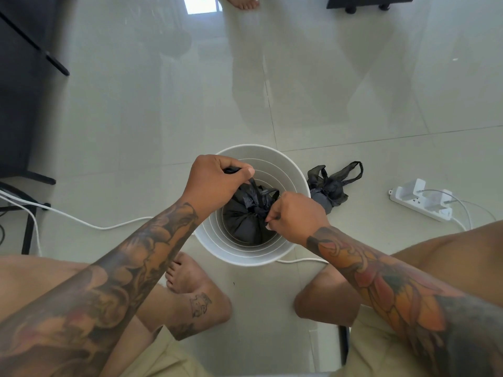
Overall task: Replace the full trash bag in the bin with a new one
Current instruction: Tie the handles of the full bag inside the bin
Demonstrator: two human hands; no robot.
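A round white bin [288, 170] stands on the tiled floor in front of me. Inside it lies a full black trash bag [246, 223], bunched and knotted at its top. My left hand [215, 183] is above the bin's left rim and grips one black handle strip of the bag, pulled taut. My right hand [296, 213] pinches the other handle at the knot, over the bin's right side. A second black bag [330, 186], empty and crumpled with loop handles, lies on the floor just right of the bin.
A white power strip [420, 200] with plugged chargers lies to the right. A white cable [81, 223] runs across the floor left of the bin and under it. Dark furniture [19, 104] stands at the left. Another person's bare foot [243, 1] shows at the top. My knees flank the bin.
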